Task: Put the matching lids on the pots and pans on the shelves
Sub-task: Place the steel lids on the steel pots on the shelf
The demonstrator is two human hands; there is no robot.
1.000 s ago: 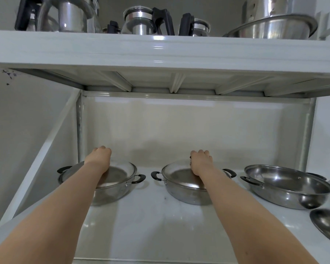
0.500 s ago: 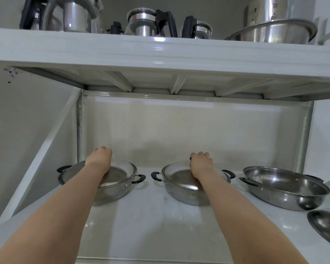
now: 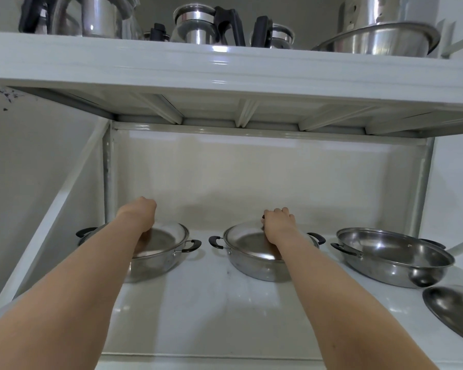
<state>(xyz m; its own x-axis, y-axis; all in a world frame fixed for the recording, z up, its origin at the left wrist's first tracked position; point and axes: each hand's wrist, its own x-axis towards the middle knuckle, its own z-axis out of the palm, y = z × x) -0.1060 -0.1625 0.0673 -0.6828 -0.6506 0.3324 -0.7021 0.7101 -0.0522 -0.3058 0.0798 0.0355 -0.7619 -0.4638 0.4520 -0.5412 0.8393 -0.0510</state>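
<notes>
Two steel pots with black side handles stand on the lower shelf (image 3: 198, 311). The left pot (image 3: 158, 263) carries a glass lid (image 3: 169, 236), and my left hand (image 3: 138, 213) is closed over the lid's top, hiding the knob. The middle pot (image 3: 251, 268) also carries a glass lid (image 3: 243, 240). My right hand (image 3: 278, 222) grips its black knob at the back. A wide steel pan (image 3: 390, 257) with no lid sits to the right. A loose steel lid (image 3: 455, 308) lies at the right edge, partly cut off.
The upper shelf (image 3: 225, 68) juts out overhead and holds several kettles (image 3: 198, 25) and a large steel bowl (image 3: 380, 40) under a tall pot. White shelf posts stand at the back corners. A wall closes the left side.
Both hands stay on the two lids. The view has dropped slightly, so the upper shelf's contents show more.
</notes>
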